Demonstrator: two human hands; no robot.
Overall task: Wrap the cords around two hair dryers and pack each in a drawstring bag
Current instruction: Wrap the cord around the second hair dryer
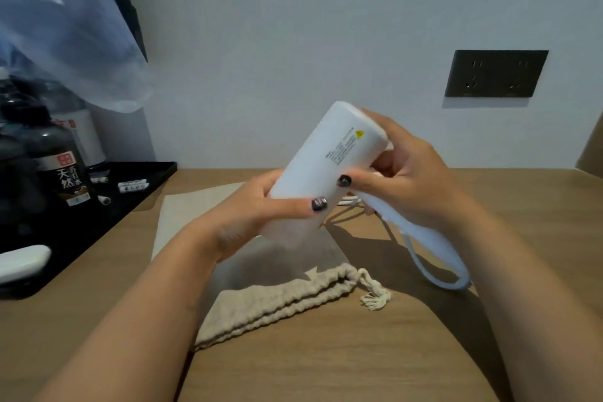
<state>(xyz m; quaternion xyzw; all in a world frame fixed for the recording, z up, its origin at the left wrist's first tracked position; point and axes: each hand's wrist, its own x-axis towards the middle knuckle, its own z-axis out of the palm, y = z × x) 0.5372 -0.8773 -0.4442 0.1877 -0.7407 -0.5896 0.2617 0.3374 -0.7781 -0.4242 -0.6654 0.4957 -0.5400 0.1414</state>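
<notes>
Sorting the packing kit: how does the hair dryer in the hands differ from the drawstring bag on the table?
The hair dryer is smooth white plastic; the drawstring bag is beige woven cloth. The hair dryer is held up, tilted, by both hands; the drawstring bag lies flat on the table, untouched.

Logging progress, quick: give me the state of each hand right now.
Left hand: closed on the barrel of the white hair dryer, held above the table.
Right hand: closed on the same hair dryer, near where its handle joins.
</notes>
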